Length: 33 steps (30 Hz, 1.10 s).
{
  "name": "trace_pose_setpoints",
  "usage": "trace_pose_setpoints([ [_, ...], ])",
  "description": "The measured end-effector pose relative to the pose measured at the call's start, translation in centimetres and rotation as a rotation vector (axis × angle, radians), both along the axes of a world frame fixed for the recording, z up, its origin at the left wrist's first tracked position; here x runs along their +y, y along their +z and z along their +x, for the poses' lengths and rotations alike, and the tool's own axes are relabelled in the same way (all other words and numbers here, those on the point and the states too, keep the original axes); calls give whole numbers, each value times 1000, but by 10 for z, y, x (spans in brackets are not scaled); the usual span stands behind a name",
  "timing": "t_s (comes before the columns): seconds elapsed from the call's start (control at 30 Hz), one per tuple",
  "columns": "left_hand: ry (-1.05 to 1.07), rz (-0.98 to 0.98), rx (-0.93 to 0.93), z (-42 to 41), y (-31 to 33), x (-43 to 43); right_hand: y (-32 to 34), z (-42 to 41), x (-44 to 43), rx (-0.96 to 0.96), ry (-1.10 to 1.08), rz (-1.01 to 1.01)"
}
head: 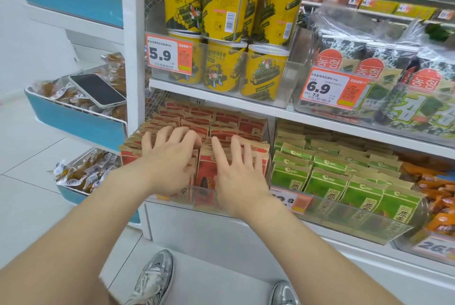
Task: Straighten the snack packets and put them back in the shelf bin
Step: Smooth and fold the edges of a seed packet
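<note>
Red and tan snack packets (222, 121) stand in rows inside a clear plastic shelf bin (204, 197) on the lower shelf. My left hand (170, 159) lies palm down on the tops of the front left packets, its fingers spread. Beside it, my right hand (237, 169) rests on the front right packets, fingers spread and straight. Neither hand grips a packet. The front faces of the nearest packets are partly hidden behind both hands.
Green packets (344, 181) fill the neighbouring clear bin on the right. Yellow canisters (221, 33) and seaweed packs (384, 78) stand on the shelf above. At the left, blue-fronted racks hold wrapped snacks, with a phone (97, 90) lying on them. Orange packets (438, 191) sit at far right.
</note>
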State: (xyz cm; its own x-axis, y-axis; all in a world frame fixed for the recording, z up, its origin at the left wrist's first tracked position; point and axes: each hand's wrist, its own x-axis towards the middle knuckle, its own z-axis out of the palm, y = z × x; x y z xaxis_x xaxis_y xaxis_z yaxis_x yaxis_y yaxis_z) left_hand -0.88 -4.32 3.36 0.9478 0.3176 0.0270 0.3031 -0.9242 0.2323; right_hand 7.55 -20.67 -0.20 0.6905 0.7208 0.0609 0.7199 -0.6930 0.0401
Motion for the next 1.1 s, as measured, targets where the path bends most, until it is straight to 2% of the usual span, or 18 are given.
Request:
trace_pose_setpoints([
  [0.1,38,15,64,-3,-14,10,-2,15,1,20,-8,91],
  [0.2,92,105,28,4,-23,22,-2,27,3,-56,-30,89],
  [0.33,183,208,-4,20,-28,20,-4,42,15,76,-68,185],
  [0.43,233,259,43,33,-27,19,-7,49,21,109,-72,219],
  [0.57,253,227,70,49,-24,20,-8,57,24,190,-80,226],
  [0.63,226,160,-22,51,-28,28,-6,55,24,113,-93,252],
  [0.7,208,113,-173,51,-34,34,-5,49,21,-74,-103,278],
  [0.8,240,64,-399,47,-32,35,0,44,14,-336,37,301],
  [0.87,212,143,-474,42,-28,31,11,39,6,-249,132,282],
  [0.97,146,195,-391,31,-19,25,18,33,-13,120,212,156],
  [1.0,127,180,-351,26,-16,22,17,31,-19,183,219,94],
  [1.1,84,153,-313,9,-11,17,6,29,-29,134,193,-63],
])
